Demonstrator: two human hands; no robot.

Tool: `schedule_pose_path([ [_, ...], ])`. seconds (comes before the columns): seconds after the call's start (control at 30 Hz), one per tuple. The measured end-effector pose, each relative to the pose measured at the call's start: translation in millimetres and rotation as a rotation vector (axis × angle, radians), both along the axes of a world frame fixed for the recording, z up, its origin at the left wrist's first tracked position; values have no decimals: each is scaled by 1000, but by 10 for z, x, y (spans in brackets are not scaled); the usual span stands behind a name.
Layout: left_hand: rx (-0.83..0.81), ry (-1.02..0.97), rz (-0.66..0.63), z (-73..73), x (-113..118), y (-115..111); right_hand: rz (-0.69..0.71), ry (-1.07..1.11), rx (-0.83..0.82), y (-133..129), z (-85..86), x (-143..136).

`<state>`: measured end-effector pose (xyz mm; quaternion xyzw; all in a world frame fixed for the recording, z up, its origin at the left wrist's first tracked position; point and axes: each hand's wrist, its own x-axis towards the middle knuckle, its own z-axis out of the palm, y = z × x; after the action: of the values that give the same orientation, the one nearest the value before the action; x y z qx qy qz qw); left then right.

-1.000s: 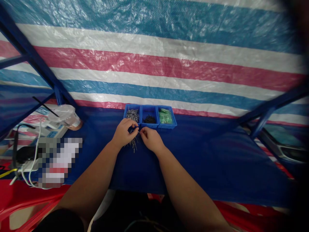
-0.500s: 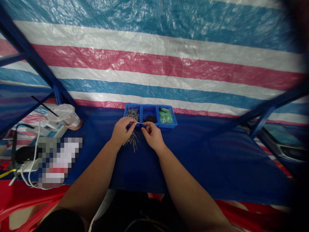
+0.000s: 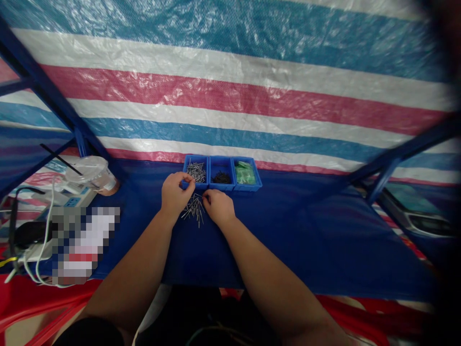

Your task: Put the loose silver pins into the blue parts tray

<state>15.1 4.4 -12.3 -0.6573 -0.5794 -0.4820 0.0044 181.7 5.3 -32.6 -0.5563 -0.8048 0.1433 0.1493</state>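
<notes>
My left hand is at the front edge of the left blue bin, thumb and fingertips pinched together; what they hold, if anything, is too small to make out. My right hand has its fingers closed at the right side of a loose pile of thin metal pins on the table. Whether a pin is between those fingertips is hidden. More metal pins fill the left bin. Small dark pieces lie in the middle bin, and green and clear plastic packets in the right one.
The blue table runs up to a striped tarp. At left are a lidded cup with a black straw, a power strip with white cables and a blurred-out paper. A device with a screen sits far right.
My hands have drawn apart from the thin pin held between them. The right hand has come down and left to the pile; the left has shifted slightly left.
</notes>
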Motion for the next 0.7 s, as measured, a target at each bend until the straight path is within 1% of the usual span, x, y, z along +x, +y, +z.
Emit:
schedule_pose_path([
  [0.1,1,0,-20,-1,-9,5,-32,-49,-2,-4,-2,-44],
  [0.17,-1,-6,-6,0,-19,9,-47,-60,-9,-16,7,-40],
  [0.27,-8,-39,3,2,-31,4,-40,18,14,-40,45,14],
  [0.33,-8,-54,-67,0,-29,-7,-30,121,79,-55,78,66],
  [0.43,-36,-28,-246,-6,-9,-29,-4,246,174,-66,115,127],
  [0.5,-68,-7,-340,-11,10,-41,9,291,199,-64,123,143],
  [0.53,-78,-3,-367,-13,17,-44,11,311,203,-62,122,145],
  [0.6,-79,-14,-364,-20,23,-39,-2,354,205,-58,114,143],
  [0.63,-67,-29,-329,-27,20,-31,-11,376,202,-56,110,141],
  [0.7,-35,-45,-205,-47,5,-5,-19,403,192,-57,108,138],
])
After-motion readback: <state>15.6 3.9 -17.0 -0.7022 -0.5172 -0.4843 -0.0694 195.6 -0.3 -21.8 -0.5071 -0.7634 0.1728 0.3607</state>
